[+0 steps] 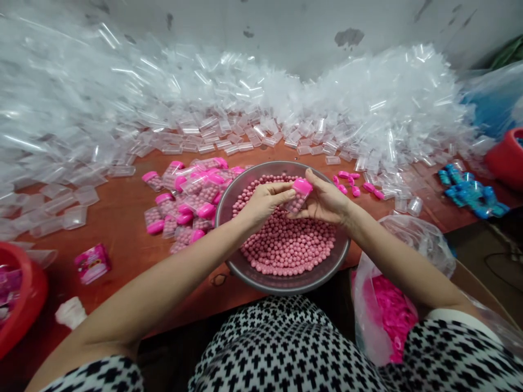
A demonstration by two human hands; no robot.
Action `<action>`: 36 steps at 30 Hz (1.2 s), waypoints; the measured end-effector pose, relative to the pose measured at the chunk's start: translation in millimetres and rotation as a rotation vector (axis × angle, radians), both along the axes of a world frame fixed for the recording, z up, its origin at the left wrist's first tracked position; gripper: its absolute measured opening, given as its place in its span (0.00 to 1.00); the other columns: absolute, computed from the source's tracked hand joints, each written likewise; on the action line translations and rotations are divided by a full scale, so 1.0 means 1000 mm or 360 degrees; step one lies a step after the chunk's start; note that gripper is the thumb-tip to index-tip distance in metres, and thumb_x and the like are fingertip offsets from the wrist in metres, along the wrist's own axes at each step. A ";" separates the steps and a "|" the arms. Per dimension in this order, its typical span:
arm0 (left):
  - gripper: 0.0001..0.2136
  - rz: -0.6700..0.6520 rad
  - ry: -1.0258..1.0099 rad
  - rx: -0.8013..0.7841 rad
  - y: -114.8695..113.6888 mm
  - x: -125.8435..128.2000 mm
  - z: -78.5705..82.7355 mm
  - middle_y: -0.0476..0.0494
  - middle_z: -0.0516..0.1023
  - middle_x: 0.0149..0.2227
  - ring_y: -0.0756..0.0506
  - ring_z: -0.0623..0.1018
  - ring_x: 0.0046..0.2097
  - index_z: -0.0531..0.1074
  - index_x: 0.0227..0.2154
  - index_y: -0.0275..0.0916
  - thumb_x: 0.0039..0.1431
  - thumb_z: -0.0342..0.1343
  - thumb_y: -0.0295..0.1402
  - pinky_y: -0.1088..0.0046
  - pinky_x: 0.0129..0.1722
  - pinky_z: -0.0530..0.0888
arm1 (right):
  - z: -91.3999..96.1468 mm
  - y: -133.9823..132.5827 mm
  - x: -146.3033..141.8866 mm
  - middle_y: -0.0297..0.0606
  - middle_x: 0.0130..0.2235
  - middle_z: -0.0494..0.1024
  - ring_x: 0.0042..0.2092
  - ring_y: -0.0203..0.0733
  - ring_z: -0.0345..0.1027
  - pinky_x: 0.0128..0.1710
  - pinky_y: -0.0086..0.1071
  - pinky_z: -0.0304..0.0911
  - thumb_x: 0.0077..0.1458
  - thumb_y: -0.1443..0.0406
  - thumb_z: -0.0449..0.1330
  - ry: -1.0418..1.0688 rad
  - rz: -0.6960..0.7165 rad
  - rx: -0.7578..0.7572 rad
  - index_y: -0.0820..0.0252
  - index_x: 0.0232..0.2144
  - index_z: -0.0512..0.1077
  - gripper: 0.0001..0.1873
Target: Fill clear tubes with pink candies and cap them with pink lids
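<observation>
Over a grey bowl (224, 228) of round pink beads (286, 247), both hands are closed on one small clear container with a pink cap (301, 187). Beads show through its clear body. My left hand (263, 202) pinches it from the left side. My right hand (327, 200) wraps it from the right, the thumb up by the cap and the fingers below. Left of the bowl lies a pile of filled, pink-capped containers (200, 190). A few loose pink caps (345, 182) lie just right of the bowl.
Clear empty containers (245, 103) are heaped along the wall. A plastic bag of pink caps (392, 310) is at the right. Blue-capped containers (469, 190) and a red tub (506, 158) stand farther right. At left are a pink packet (93, 263) and a red basin (30, 299).
</observation>
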State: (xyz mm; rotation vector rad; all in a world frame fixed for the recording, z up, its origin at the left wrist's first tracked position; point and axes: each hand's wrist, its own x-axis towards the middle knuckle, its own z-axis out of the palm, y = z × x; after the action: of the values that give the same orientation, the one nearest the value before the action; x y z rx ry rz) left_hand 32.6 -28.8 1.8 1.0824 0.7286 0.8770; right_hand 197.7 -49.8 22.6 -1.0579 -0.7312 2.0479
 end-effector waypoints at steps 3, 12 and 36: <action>0.20 0.0134 0.0117 0.0101 -0.001 -0.014 0.017 0.39 0.85 0.39 0.42 0.80 0.40 0.83 0.38 0.34 0.43 0.71 0.42 0.64 0.46 0.75 | 0.003 -0.005 0.008 0.45 0.38 0.82 0.37 0.42 0.78 0.40 0.41 0.77 0.65 0.44 0.47 -0.0087 -0.0026 0.0106 0.60 0.42 0.72 0.28; 0.13 0.0821 0.1304 0.0564 0.027 -0.132 0.037 0.59 0.84 0.45 0.31 0.75 0.58 0.81 0.40 0.52 0.50 0.64 0.45 0.50 0.62 0.68 | -0.032 0.068 0.136 0.43 0.40 0.82 0.39 0.41 0.77 0.42 0.37 0.72 0.64 0.60 0.52 -0.2174 -0.0594 0.0989 0.63 0.42 0.76 0.16; 0.24 0.0057 0.0639 0.0692 0.031 0.014 0.020 0.38 0.80 0.51 0.39 0.80 0.48 0.73 0.55 0.37 0.56 0.61 0.39 0.59 0.49 0.78 | -0.024 0.091 0.111 0.39 0.43 0.78 0.41 0.39 0.72 0.43 0.34 0.71 0.67 0.54 0.48 -0.1814 -0.0304 0.1471 0.59 0.48 0.71 0.20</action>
State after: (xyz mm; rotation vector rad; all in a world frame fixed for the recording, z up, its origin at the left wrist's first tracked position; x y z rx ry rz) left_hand 46.5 2.4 21.8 1.6682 0.9128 0.8801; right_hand 309.1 41.5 -1.2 -1.5216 -1.7838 0.5753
